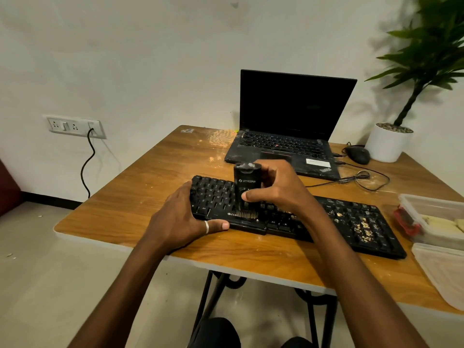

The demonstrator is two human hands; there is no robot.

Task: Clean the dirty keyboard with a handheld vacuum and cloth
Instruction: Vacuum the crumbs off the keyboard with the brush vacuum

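Hands first: I see the left hand (185, 217) holding the left end of the keyboard (351, 222), thumb along its front edge, while the right hand (278, 189) grips the handheld vacuum (247, 180). That stubby black cylinder stands upright, bristle nozzle down on the keys, with grey fluff on its top. The keyboard is long, flat and black, lying across the wood-grain table (150, 192), with pale crumbs scattered over its right-hand keys. Behind it sits an open black laptop (288, 136).
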